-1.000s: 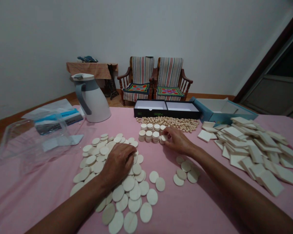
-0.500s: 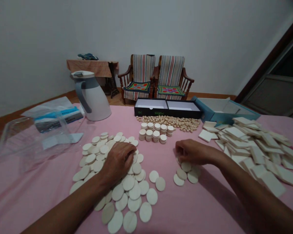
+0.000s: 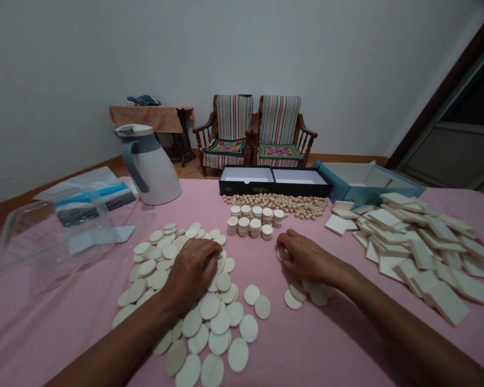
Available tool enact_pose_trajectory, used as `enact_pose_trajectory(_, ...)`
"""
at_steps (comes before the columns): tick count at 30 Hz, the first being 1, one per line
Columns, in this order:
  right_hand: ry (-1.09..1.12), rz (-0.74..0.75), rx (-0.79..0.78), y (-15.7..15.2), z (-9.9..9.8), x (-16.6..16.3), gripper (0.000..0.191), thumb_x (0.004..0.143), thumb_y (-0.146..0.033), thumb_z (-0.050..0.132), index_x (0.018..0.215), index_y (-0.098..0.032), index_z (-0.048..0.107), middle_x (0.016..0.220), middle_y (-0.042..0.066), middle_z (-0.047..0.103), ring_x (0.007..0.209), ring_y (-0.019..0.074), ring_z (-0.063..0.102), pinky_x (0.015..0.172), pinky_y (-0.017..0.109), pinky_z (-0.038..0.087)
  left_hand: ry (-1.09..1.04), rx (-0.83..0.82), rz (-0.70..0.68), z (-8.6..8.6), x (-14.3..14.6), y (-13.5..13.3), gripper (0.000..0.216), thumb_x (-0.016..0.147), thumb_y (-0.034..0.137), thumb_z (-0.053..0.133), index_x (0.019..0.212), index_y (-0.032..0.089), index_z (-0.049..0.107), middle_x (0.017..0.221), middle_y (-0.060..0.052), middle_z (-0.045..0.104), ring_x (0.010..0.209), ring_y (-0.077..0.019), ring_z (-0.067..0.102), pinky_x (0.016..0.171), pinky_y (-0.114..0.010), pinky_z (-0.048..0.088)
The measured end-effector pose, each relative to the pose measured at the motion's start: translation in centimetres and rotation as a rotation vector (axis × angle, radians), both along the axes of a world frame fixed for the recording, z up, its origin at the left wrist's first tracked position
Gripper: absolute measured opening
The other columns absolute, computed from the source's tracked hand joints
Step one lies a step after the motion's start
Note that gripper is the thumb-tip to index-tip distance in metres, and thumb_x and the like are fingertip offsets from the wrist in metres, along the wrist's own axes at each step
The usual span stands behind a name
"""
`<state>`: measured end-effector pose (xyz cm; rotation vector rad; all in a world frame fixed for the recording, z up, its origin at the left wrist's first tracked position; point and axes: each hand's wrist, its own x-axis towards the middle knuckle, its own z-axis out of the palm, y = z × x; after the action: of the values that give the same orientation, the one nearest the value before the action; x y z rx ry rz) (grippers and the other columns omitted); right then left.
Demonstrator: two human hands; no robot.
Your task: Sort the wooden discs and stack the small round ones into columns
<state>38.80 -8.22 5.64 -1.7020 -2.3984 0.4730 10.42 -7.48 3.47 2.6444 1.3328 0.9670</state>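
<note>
My right hand is closed, with its thumb and fingers pinching a pale round wooden disc just above the cloth. Right beside it, partly hidden under the palm, lies a small group of loose discs. My left hand rests on a big heap of discs, its fingers curled together; whatever is between them is hidden. Beyond the hands, two rows of short disc stacks stand side by side. The front row's right-hand stack is lower than its neighbours.
Small wooden beads lie behind the stacks, before a black two-compartment box. A blue box and a heap of square wooden tiles are right. Left are a white jug and a clear plastic tray.
My right hand has moved left and slightly forward, away from the small disc group, carrying a disc. My left hand stays on the heap. The view has shifted slightly.
</note>
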Motion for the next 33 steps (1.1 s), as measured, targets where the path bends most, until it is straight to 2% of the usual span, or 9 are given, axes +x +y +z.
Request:
enact_pose_trajectory(7, 0.066, 0.035, -0.013, 0.6, -0.5, 0.3, 0.025, 0.068, -0.005, 0.055, 0.089, -0.018, 0.056, 0.088, 0.004, 0.055, 0.075, 0.0152, 0.051, 0.066, 0.025, 0.036, 0.004, -0.003, 0.001, 0.1, 0.0, 0.0, 0.017, 0.079, 0.010, 0.046, 0.085, 0.017, 0.061, 0.081, -0.005, 0.066, 0.078, -0.0199, 0.058, 0.074, -0.037, 0.046)
enact_pose_trajectory(12, 0.171, 0.017, 0.154, 1.7, 0.6, -0.1, 0.018, 0.072, -0.016, 0.058, 0.090, -0.018, 0.054, 0.089, 0.005, 0.054, 0.076, 0.0165, 0.049, 0.065, 0.026, 0.036, 0.007, -0.010, -0.002, 0.1, 0.0, -0.1, 0.017, 0.079, 0.010, 0.046, 0.084, 0.017, 0.061, 0.080, -0.005, 0.065, 0.078, -0.0198, 0.057, 0.074, -0.036, 0.045)
enact_pose_trajectory(17, 0.178, 0.010, 0.316, 4.2, 0.7, -0.8, 0.016, 0.072, -0.016, 0.056, 0.086, -0.018, 0.052, 0.089, 0.005, 0.054, 0.079, 0.0169, 0.048, 0.067, 0.026, 0.035, 0.003, -0.012, 0.005, 0.1, 0.0, -0.1, 0.017, 0.079, 0.009, 0.046, 0.083, 0.017, 0.061, 0.080, -0.004, 0.065, 0.078, -0.0195, 0.057, 0.074, -0.035, 0.045)
enact_pose_trajectory(23, 0.145, 0.016, 0.307, 5.2, 0.1, -1.4, 0.015, 0.071, -0.013, 0.055, 0.085, -0.017, 0.054, 0.085, 0.005, 0.054, 0.077, 0.0171, 0.049, 0.066, 0.026, 0.034, -0.001, 0.001, 0.003, 0.3, 0.1, -0.1, 0.017, 0.079, 0.010, 0.047, 0.083, 0.017, 0.061, 0.080, -0.005, 0.066, 0.077, -0.0199, 0.059, 0.073, -0.035, 0.046)
enact_pose_trajectory(27, 0.187, -0.005, 0.349, 4.3, 0.8, -0.4, 0.016, 0.073, -0.012, 0.053, 0.088, -0.016, 0.054, 0.089, 0.006, 0.056, 0.076, 0.0163, 0.051, 0.068, 0.027, 0.038, -0.006, 0.002, 0.001, 0.3, 0.2, -0.2, 0.017, 0.079, 0.010, 0.047, 0.083, 0.018, 0.061, 0.081, -0.005, 0.066, 0.078, -0.0201, 0.059, 0.074, -0.036, 0.046)
enact_pose_trajectory(30, 0.166, -0.036, 0.235, 2.7, 1.8, 1.3, 0.018, 0.075, -0.015, 0.053, 0.093, -0.017, 0.056, 0.091, 0.006, 0.058, 0.071, 0.0148, 0.054, 0.065, 0.027, 0.039, -0.010, 0.019, -0.006, 0.3, 0.1, -0.1, 0.018, 0.078, 0.009, 0.047, 0.083, 0.018, 0.062, 0.081, -0.005, 0.067, 0.078, -0.0199, 0.060, 0.073, -0.036, 0.047)
enact_pose_trajectory(33, 0.041, 0.008, -0.010, 0.3, 2.7, 3.5, 0.020, 0.074, -0.022, 0.058, 0.094, -0.018, 0.059, 0.089, 0.006, 0.061, 0.074, 0.0175, 0.056, 0.064, 0.028, 0.040, -0.005, 0.025, -0.004, 0.3, 0.1, -0.1, 0.018, 0.078, 0.009, 0.047, 0.083, 0.018, 0.062, 0.081, -0.005, 0.067, 0.077, -0.0200, 0.060, 0.073, -0.036, 0.047)
